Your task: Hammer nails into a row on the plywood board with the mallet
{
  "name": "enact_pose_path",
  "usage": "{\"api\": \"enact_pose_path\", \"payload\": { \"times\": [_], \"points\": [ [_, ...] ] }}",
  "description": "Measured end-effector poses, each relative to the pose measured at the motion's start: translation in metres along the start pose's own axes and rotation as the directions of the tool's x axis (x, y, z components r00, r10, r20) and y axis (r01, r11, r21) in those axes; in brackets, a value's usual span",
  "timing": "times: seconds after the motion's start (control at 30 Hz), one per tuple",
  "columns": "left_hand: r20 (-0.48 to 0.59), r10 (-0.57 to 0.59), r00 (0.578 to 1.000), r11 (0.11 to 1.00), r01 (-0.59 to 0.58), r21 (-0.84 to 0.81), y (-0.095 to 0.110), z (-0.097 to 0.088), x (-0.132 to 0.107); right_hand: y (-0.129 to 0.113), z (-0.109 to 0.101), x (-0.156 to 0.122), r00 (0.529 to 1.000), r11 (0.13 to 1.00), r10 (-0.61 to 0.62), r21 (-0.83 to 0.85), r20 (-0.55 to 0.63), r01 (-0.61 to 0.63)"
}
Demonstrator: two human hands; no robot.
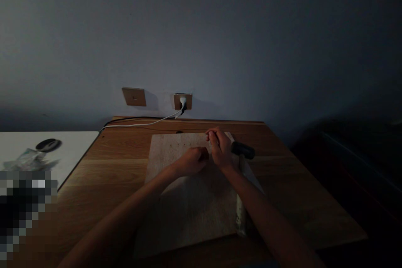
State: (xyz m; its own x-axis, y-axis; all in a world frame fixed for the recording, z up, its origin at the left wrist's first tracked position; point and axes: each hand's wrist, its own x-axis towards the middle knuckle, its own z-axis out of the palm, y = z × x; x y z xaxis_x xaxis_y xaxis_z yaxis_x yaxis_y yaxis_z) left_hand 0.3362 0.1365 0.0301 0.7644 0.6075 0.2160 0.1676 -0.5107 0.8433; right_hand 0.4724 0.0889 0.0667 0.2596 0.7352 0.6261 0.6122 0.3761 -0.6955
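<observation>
Across a pale wooden board (185,205) my two hands come close together near its far edge. My left hand (192,161) is closed, its fingers curled under above the board; anything inside is hidden. To its right, my right hand (221,148) is closed with thumb and fingers pinched together; what they hold, if anything, is too small to make out. A row of small dark dots, nails or holes, runs along the board's far side. On the board's right side lies a hammer (243,150) with a black head and light handle, partly behind my right forearm.
The board rests on a brown wooden table (106,176) against a grey wall. A wall socket (188,101) holds a plug with white and black cables (141,124) running left. On a white surface (75,144) at left lie a dark round object (48,145) and a clear plastic bag (29,159).
</observation>
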Motion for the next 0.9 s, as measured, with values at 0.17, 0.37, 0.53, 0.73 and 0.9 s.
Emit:
{"api": "enact_pose_path", "payload": {
  "times": [0.17, 0.37, 0.53, 0.73, 0.9],
  "points": [
    [0.094, 0.064, 0.994, 0.987, -0.077, 0.142, 0.001, -0.002, -0.002, 0.002, 0.000, 0.001, 1.000, 0.999, -0.017, -0.030, 0.000, 0.017],
    [0.273, 0.107, 0.956, 0.946, -0.182, 0.267, 0.018, -0.011, -0.004, 0.007, 0.003, 0.002, 0.998, 0.998, -0.060, -0.014, -0.027, 0.060],
    [0.296, 0.116, 0.948, 0.933, -0.206, 0.295, 0.033, -0.025, -0.006, 0.008, 0.001, 0.002, 0.997, 0.997, -0.069, -0.021, -0.022, 0.069],
    [0.186, 0.123, 0.975, 0.933, -0.178, 0.312, 0.035, -0.052, -0.007, 0.005, 0.002, 0.002, 0.997, 0.997, -0.066, -0.036, -0.028, 0.065],
    [0.145, 0.129, 0.981, 0.922, -0.173, 0.347, 0.036, -0.067, -0.008, 0.001, -0.012, 0.011, 0.998, 0.992, -0.055, -0.116, -0.011, 0.053]
  ]
}}
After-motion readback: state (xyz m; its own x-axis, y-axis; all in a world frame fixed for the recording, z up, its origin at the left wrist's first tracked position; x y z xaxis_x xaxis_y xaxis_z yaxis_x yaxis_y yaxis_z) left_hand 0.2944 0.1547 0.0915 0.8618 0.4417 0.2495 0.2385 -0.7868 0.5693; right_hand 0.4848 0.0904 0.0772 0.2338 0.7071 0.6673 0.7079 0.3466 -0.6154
